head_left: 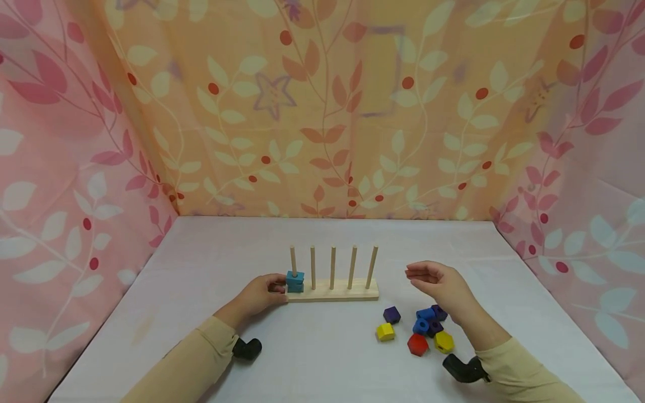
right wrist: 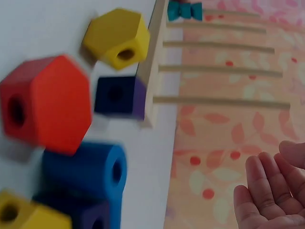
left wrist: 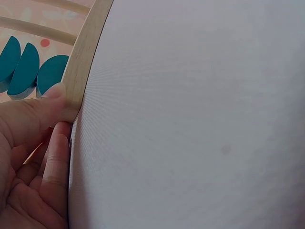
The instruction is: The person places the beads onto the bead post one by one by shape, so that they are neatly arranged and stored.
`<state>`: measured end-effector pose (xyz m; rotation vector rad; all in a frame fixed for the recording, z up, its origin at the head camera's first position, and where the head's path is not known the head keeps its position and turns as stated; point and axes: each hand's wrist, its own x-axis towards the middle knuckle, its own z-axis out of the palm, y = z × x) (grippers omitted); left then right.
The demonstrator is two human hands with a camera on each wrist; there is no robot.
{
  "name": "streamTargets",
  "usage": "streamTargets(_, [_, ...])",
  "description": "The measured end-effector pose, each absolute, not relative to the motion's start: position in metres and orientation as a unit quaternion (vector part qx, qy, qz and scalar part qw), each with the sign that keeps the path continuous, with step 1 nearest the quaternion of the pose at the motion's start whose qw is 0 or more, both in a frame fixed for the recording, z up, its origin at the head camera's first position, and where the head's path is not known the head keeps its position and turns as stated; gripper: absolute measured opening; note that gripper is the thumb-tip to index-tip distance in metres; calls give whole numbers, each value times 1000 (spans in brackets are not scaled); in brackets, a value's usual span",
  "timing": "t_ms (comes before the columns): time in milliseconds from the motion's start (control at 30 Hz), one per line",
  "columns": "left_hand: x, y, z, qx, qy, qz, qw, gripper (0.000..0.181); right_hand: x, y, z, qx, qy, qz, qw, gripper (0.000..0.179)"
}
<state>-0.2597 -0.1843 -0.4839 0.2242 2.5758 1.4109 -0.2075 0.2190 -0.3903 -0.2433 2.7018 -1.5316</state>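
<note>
Your left hand [head_left: 259,295] pinches the left end of the pale wooden five-peg stand [head_left: 332,298], centred in the frame with its long axis running left to right; the teal pierced blocks [head_left: 295,281] sit on its leftmost peg. Your right hand [head_left: 445,288] – empty, fingers loosely extended – is nearer the loose red, yellow, blue and purple pierced blocks [head_left: 417,345], which lie at lower right, below that hand and the stand's right end.
</note>
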Motion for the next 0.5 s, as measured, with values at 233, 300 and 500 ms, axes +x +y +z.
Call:
streamTargets(233, [-259, -184, -483, 76, 873, 471, 101, 44, -203, 255, -405, -42, 885, -464, 22, 38])
streamTargets(300, [-259, -184, -483, 74, 873, 472, 99, 44, -203, 263, -411, -32, 890, -454, 29, 39])
streamTargets(500, [-260, -184, -485, 71, 874, 470, 95, 45, -203, 282, -427, -23, 896, -441, 43, 39])
